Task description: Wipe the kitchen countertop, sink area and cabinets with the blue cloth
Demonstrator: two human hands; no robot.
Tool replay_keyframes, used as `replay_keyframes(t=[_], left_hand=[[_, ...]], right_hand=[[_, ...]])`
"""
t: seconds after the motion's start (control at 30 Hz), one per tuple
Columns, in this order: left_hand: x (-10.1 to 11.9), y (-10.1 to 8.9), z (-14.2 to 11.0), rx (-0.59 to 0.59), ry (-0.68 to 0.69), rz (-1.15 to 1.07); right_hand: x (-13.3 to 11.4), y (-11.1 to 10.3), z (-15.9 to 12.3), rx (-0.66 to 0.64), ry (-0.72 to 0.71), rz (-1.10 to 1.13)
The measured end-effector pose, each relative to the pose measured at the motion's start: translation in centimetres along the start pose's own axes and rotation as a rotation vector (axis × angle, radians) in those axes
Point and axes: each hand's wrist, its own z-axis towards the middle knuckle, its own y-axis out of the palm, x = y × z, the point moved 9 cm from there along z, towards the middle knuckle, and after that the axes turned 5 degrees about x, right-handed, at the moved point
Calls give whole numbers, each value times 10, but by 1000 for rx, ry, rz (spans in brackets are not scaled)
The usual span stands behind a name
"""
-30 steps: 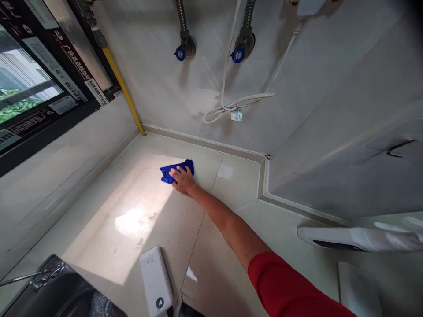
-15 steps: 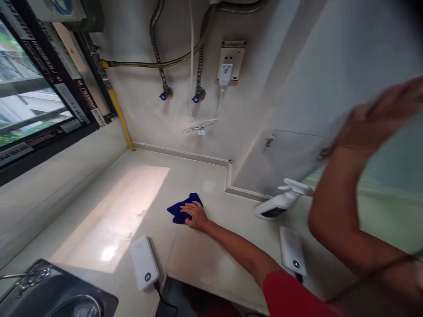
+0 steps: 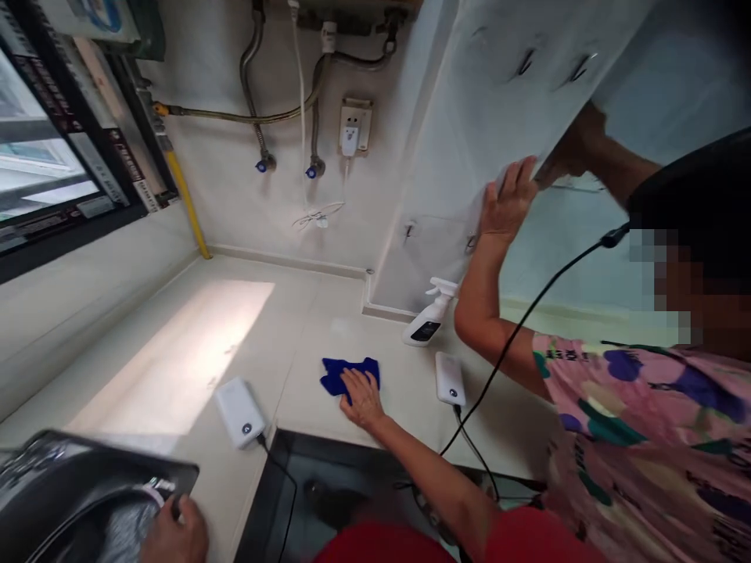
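My right hand (image 3: pixel 362 397) presses a dark blue cloth (image 3: pixel 335 377) onto the pale countertop (image 3: pixel 328 332), its fingers lying over the cloth. The forearm runs up from a red sleeve at the bottom. In the lower left corner, my left hand (image 3: pixel 176 533) is curled beside the edge of a dark sink (image 3: pixel 111 457). What its fingers hold, if anything, is hidden. A white power bank (image 3: pixel 239 412) with a black cable lies on the counter between the sink and the cloth.
Right of the cloth stand a white spray bottle (image 3: pixel 428 322) and another white power bank (image 3: pixel 450 378) with a cable. A co-worker in a patterned shirt (image 3: pixel 651 438) rests a hand (image 3: pixel 509 199) against the wall. A socket (image 3: pixel 355 129), hoses and a yellow pipe (image 3: pixel 188 203) line the wall.
The view has swung right, bringing the co-worker into sight. My right hand and the cloth have moved nearer the counter's front edge. My left hand has appeared by the sink.
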Motion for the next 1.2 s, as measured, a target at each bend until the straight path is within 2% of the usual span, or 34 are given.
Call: replay_keyframes(t=[0.07, 0.17, 0.23, 0.3, 0.43, 0.53, 0.63, 0.73, 0.87, 1.0, 1.2], left_hand=[[9, -10, -9, 154, 102, -46], [10, -12, -13, 366, 284, -123], [14, -8, -16, 458, 415, -174], [26, -1, -21, 488, 519, -222], [66, 11, -28, 419, 639, -309], [86, 23, -21, 267, 635, -370], [88, 34, -8, 106, 590, -415], [83, 37, 4, 11, 551, -495], [77, 34, 11, 29, 497, -522], [81, 30, 8, 55, 506, -510], [90, 26, 5, 43, 483, -343]], right_hand=[[4, -14, -18, 23, 23, -35], [6, -31, -40, 44, 48, -71], [3, -39, -50, 57, 56, -86], [1, -47, -58, 77, 62, -99], [-3, -52, -65, 118, 65, -128], [-3, -50, -66, 149, 76, -136], [-2, -49, -65, 180, 93, -136], [-3, -50, -64, 189, 99, -130], [-4, -54, -65, 187, 112, -127], [-4, -52, -66, 153, 108, -137], [-2, -53, -66, 142, 117, -114]])
